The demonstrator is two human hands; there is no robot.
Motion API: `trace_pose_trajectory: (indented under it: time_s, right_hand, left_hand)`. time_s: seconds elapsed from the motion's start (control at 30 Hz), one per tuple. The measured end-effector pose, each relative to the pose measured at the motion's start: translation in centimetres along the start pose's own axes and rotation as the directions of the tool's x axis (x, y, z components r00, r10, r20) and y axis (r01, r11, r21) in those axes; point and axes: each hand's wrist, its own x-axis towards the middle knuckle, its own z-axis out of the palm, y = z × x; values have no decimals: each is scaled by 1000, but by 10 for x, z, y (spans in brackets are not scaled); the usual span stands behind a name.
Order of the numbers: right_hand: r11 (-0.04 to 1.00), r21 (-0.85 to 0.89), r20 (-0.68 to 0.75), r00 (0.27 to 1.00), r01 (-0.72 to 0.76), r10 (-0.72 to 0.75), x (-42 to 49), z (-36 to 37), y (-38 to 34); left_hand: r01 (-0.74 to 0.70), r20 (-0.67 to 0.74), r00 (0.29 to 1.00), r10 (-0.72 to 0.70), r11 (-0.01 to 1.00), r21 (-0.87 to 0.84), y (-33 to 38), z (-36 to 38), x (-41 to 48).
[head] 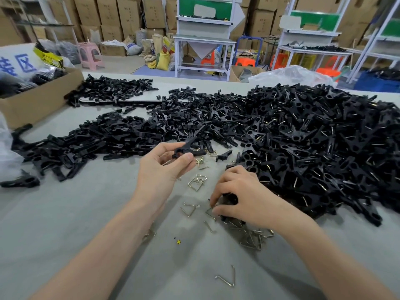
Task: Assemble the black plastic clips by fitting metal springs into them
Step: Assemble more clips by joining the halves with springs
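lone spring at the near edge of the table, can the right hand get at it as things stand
Probably yes: the spring lies alone on bare table, nothing over it. The right hand grips black clip pieces farther up, so it must pull back first.

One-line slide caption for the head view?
Left hand holds a black clip; right hand touches a metal spring beside the clip pile.

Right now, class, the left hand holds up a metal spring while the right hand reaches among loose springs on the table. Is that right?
Not quite. The head view shows the left hand holding up a black plastic clip, not a metal spring. The right hand is indeed down among the loose springs on the table.
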Motion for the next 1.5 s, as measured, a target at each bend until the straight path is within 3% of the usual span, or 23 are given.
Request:
trace_pose_trajectory:
  time_s: [0.2,0.37,0.43,0.5,0.6,0.67,0.73,0.87,0.97,1.07,1.27,1.5]
  right_hand:
    - [995,93,-6,999,47,-47,0,3,-3]
    - [936,352,-321,940,5,116,0,-5,-4]
    - [933,360,-342,928,-19,151,-2,-14,0]
    - [947,315,-261,953,-67,154,-10,-33,7]
    - [964,170,87,978,-202,190,-31,-64,19]
    - [951,99,299,920,-293,252,-40,-71,20]
    - [936,15,388,865,-351,318,-42,-65,12]
    - [923,-185,420,822,-337,384,-36,-39,-8]
    - [940,-167,451,824,-298,341,-33,-32,-7]
    - [960,-136,396,875,-245,279,-29,-36,-3]
    - [972,37,333,920,-232,207,-25,-36,8]
    - [905,312,260,942,-289,211,-24,-44,16]
  left_hand:
    - [-3,24,1000,3,1000,13,-1,3,-3]
    - [-18,29,999,17,1000,19,1,3,-4]
    - [-21,34,999,20,999,25,1,2,-4]
    - [-21,36,999,20,999,35,1,2,-4]
    - [-27,38,999,25,998,56,0,1,-4]
    - [-32,42,999,29,997,72,-1,1,-3]
    - [-35,48,998,31,996,85,-2,1,-4]
    - [-42,53,998,36,993,115,-3,2,-4]
    - [-40,49,998,34,991,130,-3,2,-4]
    - [-35,41,999,29,990,138,-3,4,-5]
    - [-34,55,998,26,986,161,-2,6,-8]
    - [-22,84,996,6,982,190,-4,5,-9]
